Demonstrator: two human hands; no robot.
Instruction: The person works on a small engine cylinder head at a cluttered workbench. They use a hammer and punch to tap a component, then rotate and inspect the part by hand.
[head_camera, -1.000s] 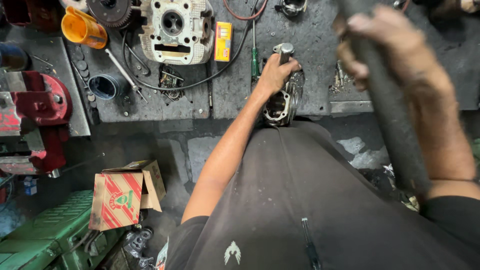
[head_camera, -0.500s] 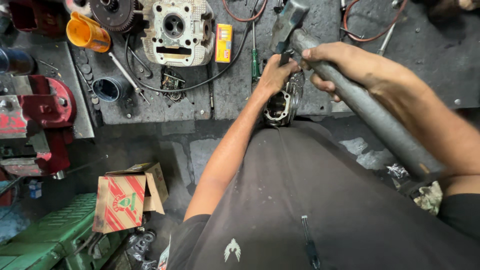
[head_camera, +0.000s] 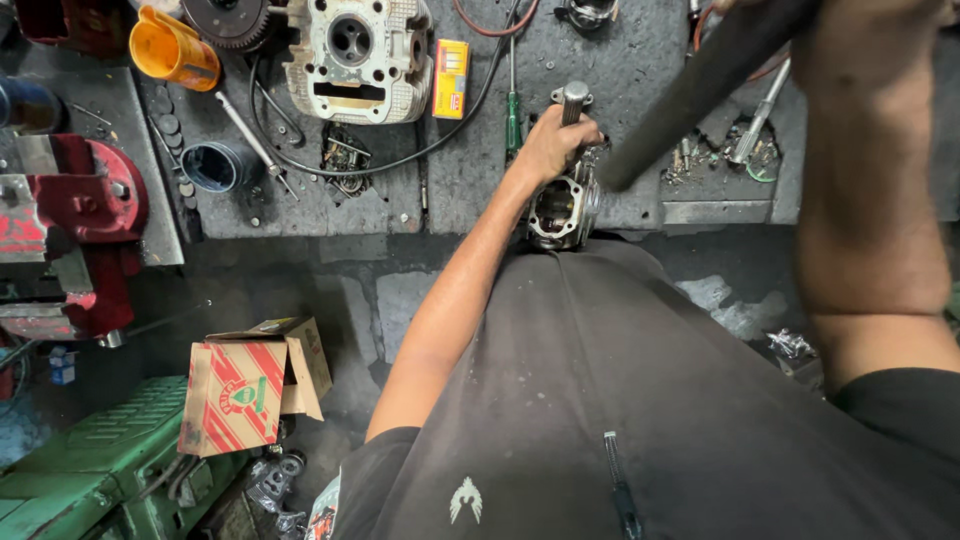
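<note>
My left hand (head_camera: 552, 142) is closed around a short metal punch (head_camera: 573, 100) that stands upright on a grey engine cylinder part (head_camera: 560, 212) at the near edge of the workbench (head_camera: 640, 60). My right hand (head_camera: 850, 25) is at the top edge, mostly cut off, and grips a long dark grey pipe (head_camera: 700, 90). The pipe slants down to the left. Its lower end lies right beside the engine part and my left hand. My right forearm rises along the right side.
On the bench lie a white cylinder head (head_camera: 360, 50), an orange jug (head_camera: 175, 52), a yellow box (head_camera: 452, 78), a green screwdriver (head_camera: 513, 122) and a dark cup (head_camera: 215, 165). A red vise (head_camera: 85, 215) stands left. Below are a cardboard box (head_camera: 250, 385) and green machine (head_camera: 100, 460).
My right arm swung the pipe from close to the camera down over the engine part; its end now sits beside the part. My left hand stayed on the punch.
</note>
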